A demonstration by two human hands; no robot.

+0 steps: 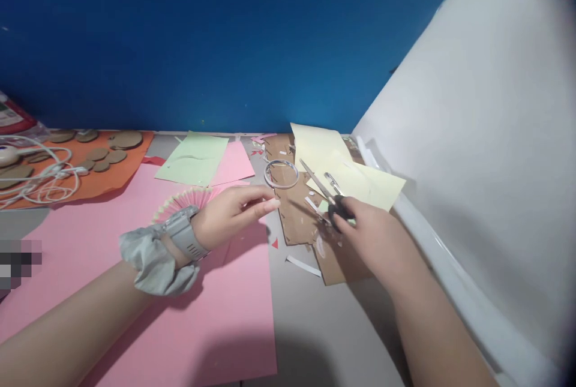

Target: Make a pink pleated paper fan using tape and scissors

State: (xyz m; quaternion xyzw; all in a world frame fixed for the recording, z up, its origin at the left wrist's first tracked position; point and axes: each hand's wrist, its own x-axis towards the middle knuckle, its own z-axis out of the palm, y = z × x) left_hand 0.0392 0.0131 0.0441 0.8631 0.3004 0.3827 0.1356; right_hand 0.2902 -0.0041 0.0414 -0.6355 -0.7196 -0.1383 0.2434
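While the right hand (371, 234) grips scissors (318, 182) over cardboard (294, 222), the left hand (234, 210), loosely open, is above pink paper (225, 315).

Right hand (378, 234) covers part of the scissors' (339, 210) handles, so I can't see the full grip. Left hand (229, 213) and wrist block part of the pleated pink fan (182, 200). Red-labelled item (13, 116) cut by left edge, label unreadable. White cable (67, 166) runs out of frame left. Pixelated patch (18, 264): can't identify. Both forearms cropped.
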